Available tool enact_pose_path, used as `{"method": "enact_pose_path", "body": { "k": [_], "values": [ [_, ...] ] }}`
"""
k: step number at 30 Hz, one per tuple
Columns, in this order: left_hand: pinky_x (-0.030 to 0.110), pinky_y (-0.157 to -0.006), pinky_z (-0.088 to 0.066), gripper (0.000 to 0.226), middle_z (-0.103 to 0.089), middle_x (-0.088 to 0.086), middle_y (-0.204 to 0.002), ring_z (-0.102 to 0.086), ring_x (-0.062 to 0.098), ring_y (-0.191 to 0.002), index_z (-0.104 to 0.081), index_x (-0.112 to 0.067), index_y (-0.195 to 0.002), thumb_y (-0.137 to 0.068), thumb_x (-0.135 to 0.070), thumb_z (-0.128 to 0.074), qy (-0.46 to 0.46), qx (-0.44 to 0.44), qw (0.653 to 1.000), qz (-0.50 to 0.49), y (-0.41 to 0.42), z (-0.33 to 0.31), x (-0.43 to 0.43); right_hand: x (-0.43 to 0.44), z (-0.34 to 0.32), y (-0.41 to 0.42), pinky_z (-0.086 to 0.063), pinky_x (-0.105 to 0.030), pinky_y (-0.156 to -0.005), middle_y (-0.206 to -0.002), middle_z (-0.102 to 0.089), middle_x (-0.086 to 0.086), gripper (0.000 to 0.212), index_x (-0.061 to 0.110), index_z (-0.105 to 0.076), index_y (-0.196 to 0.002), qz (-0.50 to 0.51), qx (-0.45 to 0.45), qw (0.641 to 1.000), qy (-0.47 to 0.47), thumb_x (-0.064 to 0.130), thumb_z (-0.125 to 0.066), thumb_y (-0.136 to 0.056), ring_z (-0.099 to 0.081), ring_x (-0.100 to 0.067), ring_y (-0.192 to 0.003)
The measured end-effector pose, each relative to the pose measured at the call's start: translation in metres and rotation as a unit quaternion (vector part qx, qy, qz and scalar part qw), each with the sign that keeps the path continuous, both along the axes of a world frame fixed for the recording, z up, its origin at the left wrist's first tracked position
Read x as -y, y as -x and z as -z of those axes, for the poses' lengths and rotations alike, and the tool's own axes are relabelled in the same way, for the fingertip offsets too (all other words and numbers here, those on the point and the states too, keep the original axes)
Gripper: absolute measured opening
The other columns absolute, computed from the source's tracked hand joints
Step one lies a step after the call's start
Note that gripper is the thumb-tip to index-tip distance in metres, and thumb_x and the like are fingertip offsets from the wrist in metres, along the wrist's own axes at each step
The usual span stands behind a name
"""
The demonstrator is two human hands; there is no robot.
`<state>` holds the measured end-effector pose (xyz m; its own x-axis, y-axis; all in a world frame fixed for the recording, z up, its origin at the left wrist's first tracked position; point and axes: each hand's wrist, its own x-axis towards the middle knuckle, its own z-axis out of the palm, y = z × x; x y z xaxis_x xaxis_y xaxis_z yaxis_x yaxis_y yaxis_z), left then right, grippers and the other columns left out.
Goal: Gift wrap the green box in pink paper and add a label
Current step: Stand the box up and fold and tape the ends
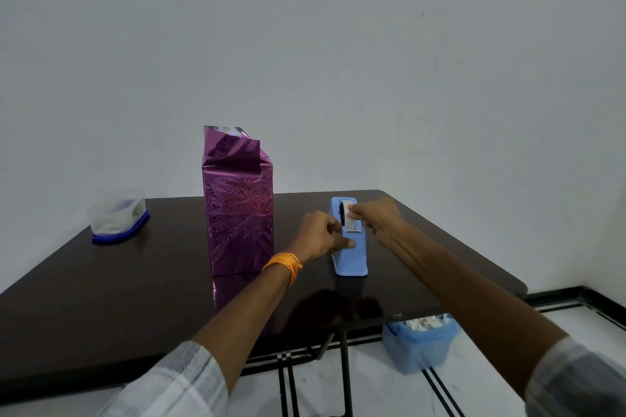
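The tall box (238, 213) stands upright on the dark table (101, 298), covered in shiny pink paper; the paper's top end sticks up loose and partly folded. No green shows. To its right sits a light blue tape dispenser (352, 257). My left hand (321, 237) rests on the dispenser's left side, thumb pressed on its body. My right hand (376, 217) pinches the end of the clear tape (351, 221) at the roll. No label is visible.
A clear plastic tub with a blue lid (118, 217), upside down, sits at the table's far left. A blue bin (420, 342) with white scraps stands on the floor under the table's right edge. A plain wall is behind.
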<state>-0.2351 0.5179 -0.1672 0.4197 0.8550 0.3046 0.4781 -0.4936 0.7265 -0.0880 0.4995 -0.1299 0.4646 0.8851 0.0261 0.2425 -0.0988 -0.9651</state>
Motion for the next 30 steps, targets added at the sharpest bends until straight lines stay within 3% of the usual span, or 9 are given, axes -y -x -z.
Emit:
{"method": "enact_pose_path", "body": {
  "k": [4, 9, 13, 18, 23, 27, 30],
  "values": [
    [0.016, -0.051, -0.051, 0.029, -0.071, 0.009, -0.082, -0.068, 0.016, -0.066, -0.069, -0.004, -0.083, -0.071, -0.023, -0.087, -0.012, 0.002, 1.000, -0.011, -0.003, 0.001, 0.005, 0.017, -0.002, 0.002, -0.036, -0.023, -0.044, -0.078, -0.066, -0.010, 0.016, -0.004, -0.073, -0.089, -0.005, -0.003, 1.000, 0.001, 0.007, -0.079, -0.078, -0.051, -0.011, -0.053],
    [0.027, -0.058, -0.055, 0.027, -0.072, 0.013, -0.083, -0.070, 0.024, -0.074, -0.067, -0.004, -0.077, -0.072, -0.022, -0.086, -0.024, -0.008, 1.000, -0.015, -0.003, 0.001, 0.008, 0.044, 0.000, 0.012, -0.033, -0.015, -0.033, -0.073, -0.069, -0.009, 0.011, -0.005, -0.073, -0.088, -0.011, -0.057, 0.998, -0.019, 0.004, -0.076, -0.083, -0.047, 0.000, -0.030],
    [0.045, -0.065, -0.059, 0.031, -0.071, 0.016, -0.077, -0.070, 0.028, -0.073, -0.069, 0.002, -0.075, -0.070, -0.022, -0.087, -0.031, -0.005, 0.999, -0.018, -0.003, 0.002, 0.009, 0.060, 0.012, 0.016, -0.031, -0.019, -0.036, -0.058, -0.060, -0.005, 0.015, -0.009, -0.072, -0.087, -0.009, -0.064, 0.998, -0.025, 0.004, -0.077, -0.082, -0.041, -0.001, -0.028],
    [0.045, -0.068, -0.059, 0.028, -0.072, 0.015, -0.079, -0.071, 0.027, -0.075, -0.072, 0.002, -0.082, -0.071, -0.019, -0.086, -0.044, -0.002, 0.999, -0.030, -0.003, 0.000, 0.011, 0.066, 0.030, 0.012, -0.033, -0.013, -0.033, -0.057, -0.055, -0.004, 0.016, -0.009, -0.071, -0.087, -0.004, -0.071, 0.997, -0.035, 0.006, -0.076, -0.085, -0.042, 0.000, -0.027],
    [0.041, -0.070, -0.060, 0.024, -0.073, 0.016, -0.081, -0.071, 0.025, -0.075, -0.073, 0.004, -0.089, -0.071, -0.009, -0.083, -0.055, 0.000, 0.998, -0.033, -0.002, 0.000, 0.012, 0.066, 0.040, 0.011, -0.034, -0.012, -0.037, -0.065, -0.068, -0.008, 0.026, 0.006, -0.067, -0.060, -0.002, 0.015, 0.998, -0.058, 0.013, -0.080, -0.082, -0.051, -0.001, -0.040],
    [0.034, -0.069, -0.057, 0.030, -0.072, 0.010, -0.082, -0.067, 0.019, -0.073, -0.073, 0.000, -0.086, -0.068, -0.018, -0.088, -0.061, -0.030, 0.997, -0.018, 0.001, -0.002, 0.013, 0.068, 0.035, 0.007, -0.034, -0.012, -0.037, -0.058, -0.063, -0.001, 0.020, -0.002, -0.073, -0.071, -0.012, 0.118, 0.992, -0.052, 0.013, -0.078, -0.083, -0.048, 0.002, -0.035],
    [0.031, -0.068, -0.052, 0.030, -0.071, 0.009, -0.082, -0.062, 0.015, -0.069, -0.071, 0.000, -0.086, -0.068, -0.017, -0.088, -0.066, -0.052, 0.996, -0.006, 0.003, -0.003, 0.014, 0.067, 0.026, 0.006, -0.036, -0.019, -0.043, -0.053, -0.060, -0.001, 0.018, -0.001, -0.069, -0.062, -0.025, 0.176, 0.983, -0.039, 0.007, -0.078, -0.076, -0.048, -0.003, -0.043]
  ]
}}
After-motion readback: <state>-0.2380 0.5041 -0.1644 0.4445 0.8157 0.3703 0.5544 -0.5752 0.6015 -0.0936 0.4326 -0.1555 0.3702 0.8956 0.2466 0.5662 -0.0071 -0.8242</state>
